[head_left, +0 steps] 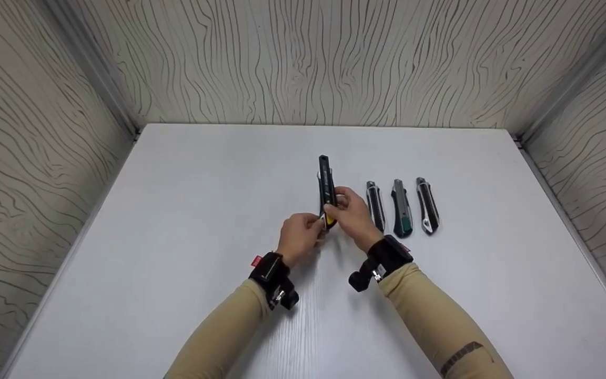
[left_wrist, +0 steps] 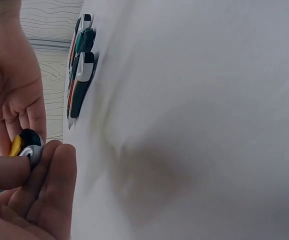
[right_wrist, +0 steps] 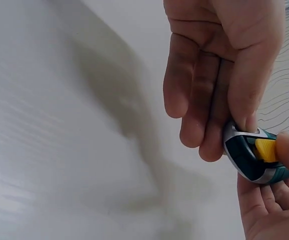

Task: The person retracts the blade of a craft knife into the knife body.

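Observation:
A dark utility knife [head_left: 326, 181] with a yellow slider is held above the table, its long body pointing away from me. My right hand [head_left: 354, 217] grips it from the right. In the right wrist view, the right thumb presses on the yellow slider [right_wrist: 266, 150]. My left hand [head_left: 298, 238] pinches the near end between thumb and fingers, at a silver loop [left_wrist: 33, 152]. Silver edges show on both sides behind the dark body; whether they belong to a second knife I cannot tell. The blade is not visible.
To the right of my hands, three utility knives lie side by side on the white table [head_left: 203, 210]: a silver-edged one [head_left: 375, 205], a green-and-grey one [head_left: 402, 208] and another silver-edged one [head_left: 427, 205]. Wood-patterned walls [head_left: 292, 63] border the table.

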Action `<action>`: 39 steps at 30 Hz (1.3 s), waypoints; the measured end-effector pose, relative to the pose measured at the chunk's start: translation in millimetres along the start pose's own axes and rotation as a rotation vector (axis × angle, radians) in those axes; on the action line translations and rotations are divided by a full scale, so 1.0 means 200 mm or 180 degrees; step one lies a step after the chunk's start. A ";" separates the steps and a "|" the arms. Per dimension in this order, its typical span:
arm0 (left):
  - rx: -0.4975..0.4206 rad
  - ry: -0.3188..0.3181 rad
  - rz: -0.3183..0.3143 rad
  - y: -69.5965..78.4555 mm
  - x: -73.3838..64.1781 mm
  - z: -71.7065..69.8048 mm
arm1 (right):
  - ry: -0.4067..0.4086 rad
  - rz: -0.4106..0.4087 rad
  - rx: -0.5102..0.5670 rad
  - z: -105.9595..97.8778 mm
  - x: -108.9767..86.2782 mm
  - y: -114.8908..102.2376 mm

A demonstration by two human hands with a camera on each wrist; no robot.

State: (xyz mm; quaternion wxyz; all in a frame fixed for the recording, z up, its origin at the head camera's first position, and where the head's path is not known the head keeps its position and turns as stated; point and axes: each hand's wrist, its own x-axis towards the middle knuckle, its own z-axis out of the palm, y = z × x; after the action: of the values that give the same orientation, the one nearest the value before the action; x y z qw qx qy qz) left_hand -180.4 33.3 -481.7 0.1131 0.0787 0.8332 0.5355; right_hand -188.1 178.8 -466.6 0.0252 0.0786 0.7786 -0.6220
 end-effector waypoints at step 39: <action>0.1259 -0.0098 0.0010 0.06 0.03 0.17 | 0.0474 0.0620 -0.0978 -0.15 -0.04 0.09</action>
State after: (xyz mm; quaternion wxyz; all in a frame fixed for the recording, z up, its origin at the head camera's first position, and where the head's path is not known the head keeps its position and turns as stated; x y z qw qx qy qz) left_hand -177.0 69.5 -484.5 0.1074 0.1089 0.9202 0.3603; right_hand -174.8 210.8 -475.7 0.0393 0.1946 0.8529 -0.4829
